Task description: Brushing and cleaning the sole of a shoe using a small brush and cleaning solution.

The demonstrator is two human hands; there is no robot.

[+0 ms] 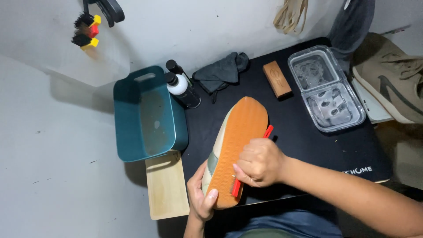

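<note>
Far left, two small black-bristled brushes with yellow and red handles (87, 30) hang on the white wall. Below them a deep teal plastic tub (147, 113) holding shallow water sits at the desk's (308, 141) left edge, with a pale wooden lid (166, 185) lying just in front of it. Just right of the tub stand two dark bottles, one with a white collar (181, 89), near a crumpled grey cloth (221, 70).

The left hand (200, 194) grips the heel end of a shoe turned sole-up, orange ribbed rubber outsole (238, 141), fingers wrapped around its edge, thumb on the sole. Its long axis runs from that hand up and right, away from the person. The right hand (260, 162) rests on the sole's right edge, fingers closed around a red-handled brush (250, 165), bristles touching the sole.

Further right lie a wooden block brush (277, 79), a clear two-compartment plastic container (326, 88) and a tan sneaker (392, 79).
</note>
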